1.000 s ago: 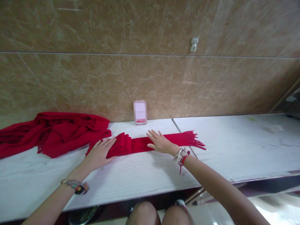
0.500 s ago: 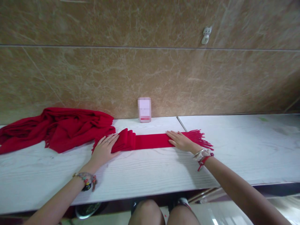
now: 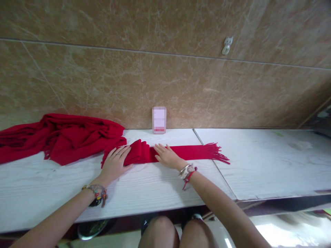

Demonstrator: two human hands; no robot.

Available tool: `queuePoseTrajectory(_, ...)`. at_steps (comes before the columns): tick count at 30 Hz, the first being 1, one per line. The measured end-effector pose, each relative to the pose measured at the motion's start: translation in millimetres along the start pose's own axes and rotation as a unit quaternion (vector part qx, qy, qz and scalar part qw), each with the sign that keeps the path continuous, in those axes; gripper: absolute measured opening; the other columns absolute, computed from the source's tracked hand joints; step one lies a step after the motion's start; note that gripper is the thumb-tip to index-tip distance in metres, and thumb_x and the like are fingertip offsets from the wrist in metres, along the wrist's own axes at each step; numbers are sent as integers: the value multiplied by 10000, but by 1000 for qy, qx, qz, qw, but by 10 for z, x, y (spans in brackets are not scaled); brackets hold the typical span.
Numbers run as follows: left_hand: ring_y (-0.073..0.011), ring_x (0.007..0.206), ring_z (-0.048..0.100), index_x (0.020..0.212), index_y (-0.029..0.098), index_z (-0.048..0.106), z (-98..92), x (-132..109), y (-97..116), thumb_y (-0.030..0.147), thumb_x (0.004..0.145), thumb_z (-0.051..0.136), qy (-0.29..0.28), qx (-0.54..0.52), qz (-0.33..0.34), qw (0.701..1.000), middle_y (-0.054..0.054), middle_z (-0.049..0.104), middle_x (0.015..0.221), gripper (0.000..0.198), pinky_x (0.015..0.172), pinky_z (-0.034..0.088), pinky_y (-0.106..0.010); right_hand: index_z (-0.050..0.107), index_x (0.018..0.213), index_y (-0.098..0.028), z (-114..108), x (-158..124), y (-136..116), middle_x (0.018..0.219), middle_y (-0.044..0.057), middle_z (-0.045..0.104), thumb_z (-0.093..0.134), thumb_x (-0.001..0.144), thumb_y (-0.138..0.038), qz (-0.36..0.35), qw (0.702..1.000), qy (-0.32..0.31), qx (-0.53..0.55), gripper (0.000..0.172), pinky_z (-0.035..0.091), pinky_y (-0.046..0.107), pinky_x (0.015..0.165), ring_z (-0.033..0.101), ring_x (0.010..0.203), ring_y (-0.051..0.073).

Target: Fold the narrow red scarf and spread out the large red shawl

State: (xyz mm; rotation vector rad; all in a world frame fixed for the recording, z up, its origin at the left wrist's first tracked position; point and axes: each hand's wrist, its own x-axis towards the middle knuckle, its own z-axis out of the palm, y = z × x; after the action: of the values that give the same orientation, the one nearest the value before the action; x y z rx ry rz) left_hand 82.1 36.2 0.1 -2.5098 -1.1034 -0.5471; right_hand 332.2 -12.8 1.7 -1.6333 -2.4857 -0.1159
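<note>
A red fringed scarf (image 3: 191,152) lies lengthwise on the white wood-grain table. Its left part is gathered into stacked folds, while the right part is flat with the fringe spread at the end. My left hand (image 3: 117,162) rests open on the left side of the folds, fingers stretched over the cloth. Flat on the single layer just right of the folds is my right hand (image 3: 168,157), also open. A heap of more red cloth (image 3: 77,137) lies loosely bunched at the left, up against the folded part.
A phone-like card (image 3: 159,120), its face blurred out, leans upright on the marbled wall (image 3: 103,86) behind the scarf. A small white cat-shaped hook (image 3: 227,45) is on the wall. A seam crosses the white table (image 3: 258,165). My knees (image 3: 161,232) are below its front edge.
My right hand has slid left along the scarf, from near the fringe to beside the folds. My left hand stays on the folds. The view has tilted slightly.
</note>
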Motion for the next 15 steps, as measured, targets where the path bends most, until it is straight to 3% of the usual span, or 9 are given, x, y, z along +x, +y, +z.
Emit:
queuePoseTrajectory(2, -282, 1114, 515, 1185, 102, 526, 20, -6, -17, 377, 707, 490, 10, 8, 8, 1000, -152, 548, 1226, 553, 980, 327, -418, 323, 1344, -97, 57, 110, -128, 1412, 130, 322, 278, 919, -330, -11, 1000, -11, 8, 486, 273, 489, 1026, 289, 1294, 238)
queuePoseTrajectory(5, -285, 1081, 538, 1162, 74, 537, 54, -11, -45, 397, 718, 467, 34, 18, 25, 999, -169, 570, 1191, 553, 958, 347, -420, 316, 1348, -106, 60, 1, 5, 1415, 128, 318, 276, 925, -334, -7, 1000, -26, -4, 482, 282, 504, 1014, 296, 1290, 248)
queuePoseTrajectory(15, -276, 1089, 533, 1145, 83, 523, 73, -18, -44, 385, 717, 464, 56, 9, 33, 998, -161, 577, 1185, 527, 967, 337, -416, 451, 1277, -182, -146, -1458, 1632, 1366, 138, 396, 225, 916, -222, 143, 982, -63, -108, 428, 355, 560, 937, 327, 1273, 275)
